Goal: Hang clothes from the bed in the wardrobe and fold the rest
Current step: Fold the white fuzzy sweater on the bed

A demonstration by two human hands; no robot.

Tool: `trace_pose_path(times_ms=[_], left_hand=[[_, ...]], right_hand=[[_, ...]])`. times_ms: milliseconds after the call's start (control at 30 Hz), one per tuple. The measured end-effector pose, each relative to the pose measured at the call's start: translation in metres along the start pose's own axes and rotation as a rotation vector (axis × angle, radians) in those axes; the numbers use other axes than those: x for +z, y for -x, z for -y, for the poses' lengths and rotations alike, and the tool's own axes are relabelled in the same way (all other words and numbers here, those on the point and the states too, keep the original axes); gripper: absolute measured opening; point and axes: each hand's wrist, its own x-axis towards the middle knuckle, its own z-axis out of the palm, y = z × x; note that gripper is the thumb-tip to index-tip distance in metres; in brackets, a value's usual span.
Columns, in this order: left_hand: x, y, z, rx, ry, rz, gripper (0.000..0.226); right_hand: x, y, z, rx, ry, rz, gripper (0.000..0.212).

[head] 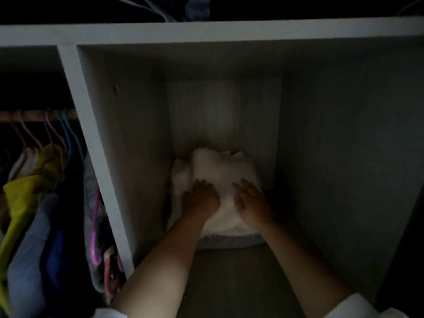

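- Two bare forearms reach into the white wardrobe cubby [137, 138].
- Left hand [202, 198] and right hand [250, 200] press flat, fingers straight, gripping nothing, on one soft white folded garment [220, 171] deep on the shelf.
- Risk: letting go unevenly could slump the fold.
- Several hangers; dim light prevents counting.

The soft folded cloth bundle [220, 177] in the cubby is plain white, over a pale grey-blue layer [229, 242]. The wardrobe's painted wooden frame [91, 143] is white (greyed by the dim light). Among the hanging clothes, a yellow garment [25, 189] and a blue one [29, 260]; thin plastic hangers [55, 131] in pink, purple and blue.
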Motion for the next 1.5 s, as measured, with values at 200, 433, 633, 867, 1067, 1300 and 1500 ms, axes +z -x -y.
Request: trace_pose_path(times_ms=[200, 433, 633, 867, 1067, 1300, 1500], left_hand=[[0.003, -0.003, 0.018, -0.077, -0.133, 0.101, 0.051], [-0.005, 0.021, 0.006, -0.127, -0.041, 0.028, 0.048], [-0.019, 0.081, -0.012, -0.076, -0.211, -0.200, 0.034], [-0.025, 0.164, -0.009, -0.140, -0.322, -0.035, 0.038], [-0.020, 0.226, -0.031, -0.061, -0.354, 0.007, 0.036], [0.023, 0.305, -0.082, 0.225, -0.257, 0.134, 0.029], [0.055, 0.352, -0.179, 0.442, -0.220, 0.230, 0.030]], right_hand=[[0.010, 0.004, 0.013, 0.022, 0.254, 0.267, 0.056], [-0.024, 0.017, 0.008, 0.037, 0.230, 0.443, 0.054], [-0.050, 0.051, 0.013, 0.022, 0.273, 0.413, 0.057], [-0.069, 0.100, 0.030, -0.049, 0.215, 0.367, 0.054], [-0.102, 0.186, 0.024, -0.031, 0.067, 0.291, 0.047], [-0.143, 0.314, -0.010, 0.204, 0.065, 0.301, 0.041], [-0.190, 0.419, -0.071, 0.510, 0.039, 0.259, 0.042]])
